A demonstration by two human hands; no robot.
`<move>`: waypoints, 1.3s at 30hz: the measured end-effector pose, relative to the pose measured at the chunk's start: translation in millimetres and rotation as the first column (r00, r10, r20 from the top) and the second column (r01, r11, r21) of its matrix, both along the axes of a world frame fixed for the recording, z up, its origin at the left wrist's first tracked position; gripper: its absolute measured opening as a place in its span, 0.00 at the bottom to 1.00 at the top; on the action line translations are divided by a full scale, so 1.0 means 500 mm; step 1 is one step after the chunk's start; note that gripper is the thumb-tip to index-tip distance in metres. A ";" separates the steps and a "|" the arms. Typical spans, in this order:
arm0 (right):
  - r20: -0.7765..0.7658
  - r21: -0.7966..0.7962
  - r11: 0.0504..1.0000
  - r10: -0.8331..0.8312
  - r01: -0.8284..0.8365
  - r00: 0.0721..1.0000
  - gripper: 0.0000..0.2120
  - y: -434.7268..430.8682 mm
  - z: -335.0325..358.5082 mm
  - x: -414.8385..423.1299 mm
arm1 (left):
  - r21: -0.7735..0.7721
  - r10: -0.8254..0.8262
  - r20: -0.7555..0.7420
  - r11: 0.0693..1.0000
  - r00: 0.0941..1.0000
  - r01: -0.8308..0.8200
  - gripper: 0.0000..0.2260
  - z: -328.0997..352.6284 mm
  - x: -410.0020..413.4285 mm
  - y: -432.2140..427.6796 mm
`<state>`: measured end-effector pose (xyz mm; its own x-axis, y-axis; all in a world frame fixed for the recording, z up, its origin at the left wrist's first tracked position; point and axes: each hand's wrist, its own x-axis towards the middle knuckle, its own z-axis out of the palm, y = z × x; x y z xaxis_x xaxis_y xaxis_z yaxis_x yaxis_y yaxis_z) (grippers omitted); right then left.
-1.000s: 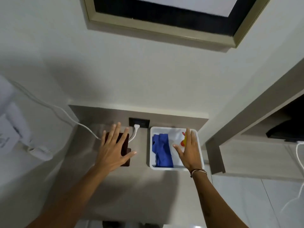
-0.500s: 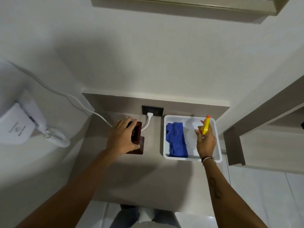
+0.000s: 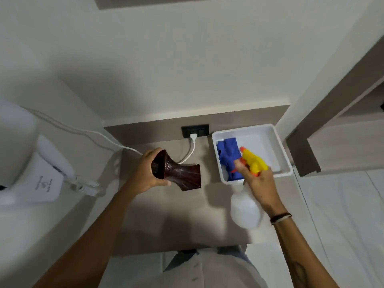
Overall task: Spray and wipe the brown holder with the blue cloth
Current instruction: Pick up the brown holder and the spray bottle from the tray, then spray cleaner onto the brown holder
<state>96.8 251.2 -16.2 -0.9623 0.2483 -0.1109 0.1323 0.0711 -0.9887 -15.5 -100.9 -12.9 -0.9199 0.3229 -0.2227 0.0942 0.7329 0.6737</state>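
Observation:
My left hand (image 3: 143, 175) grips the brown holder (image 3: 178, 173), a dark glossy piece that flares at both ends, and holds it tilted on its side above the grey shelf (image 3: 166, 215). My right hand (image 3: 257, 183) is closed around the neck of a white spray bottle (image 3: 245, 208) with a yellow and orange trigger head, lifted over the shelf with its nozzle toward the holder. The blue cloth (image 3: 227, 152) lies crumpled in the left part of a white tray (image 3: 278, 146) at the shelf's back right.
A black wall socket (image 3: 195, 130) with a white plug and cable sits behind the holder. A white wall-mounted device (image 3: 43, 175) with a coiled cord hangs at the left. A wooden cabinet edge (image 3: 301, 154) stands to the right of the tray.
My left hand lifted the holder off the shelf and tipped it sideways. My right hand drew the spray bottle out of the tray and toward me.

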 end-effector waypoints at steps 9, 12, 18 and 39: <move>0.174 0.171 0.854 0.465 -0.491 0.868 0.26 -0.172 -0.031 -0.016 | -0.012 -0.127 0.039 0.992 0.991 0.128 0.50 0.004 -0.019 -0.039; 0.189 0.196 0.841 0.472 -0.504 0.861 0.26 -0.192 -0.041 -0.044 | -0.024 -0.155 0.034 0.987 0.987 0.156 0.50 0.004 -0.023 -0.042; 0.268 0.275 0.813 0.448 -0.513 0.853 0.27 -0.176 -0.078 -0.052 | -0.022 -0.201 0.020 0.979 0.979 0.202 0.50 0.007 -0.029 -0.039; 0.217 0.387 0.805 0.395 -0.450 0.893 0.24 -0.154 -0.086 -0.023 | -0.011 0.092 0.171 0.996 0.981 -0.092 0.30 0.016 -0.034 -0.027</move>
<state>85.5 174.1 -59.4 -0.9685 -0.1308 -0.2118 0.1076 0.5473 -0.8300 -32.6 -114.5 -5.1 -0.8939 0.2378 -0.3799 -0.0900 0.7351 0.6719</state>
